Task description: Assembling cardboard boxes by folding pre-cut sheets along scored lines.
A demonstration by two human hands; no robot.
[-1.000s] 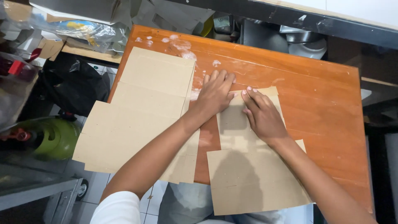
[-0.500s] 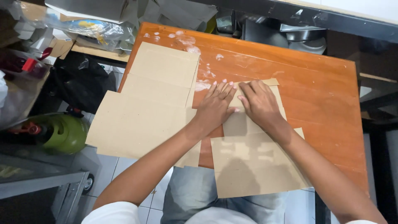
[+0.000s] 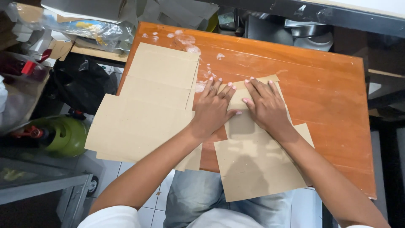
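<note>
Hands flat and unclenched: our left hand (image 3: 215,110) and right hand (image 3: 265,106) press a cardboard flap (image 3: 242,126) down, pinning it against the orange worktop (image 3: 320,84).

Brown cardboard cutout (image 3: 257,169) lies flat (near end overhanging) on orange table (image 3: 320,80).

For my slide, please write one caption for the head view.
Both hands, left hand and right hand, press a folded cardboard piece flat on an orange table.

An orange wooden table (image 3: 329,88) carries two flat cardboard cutouts (image 3: 152,105).
</note>
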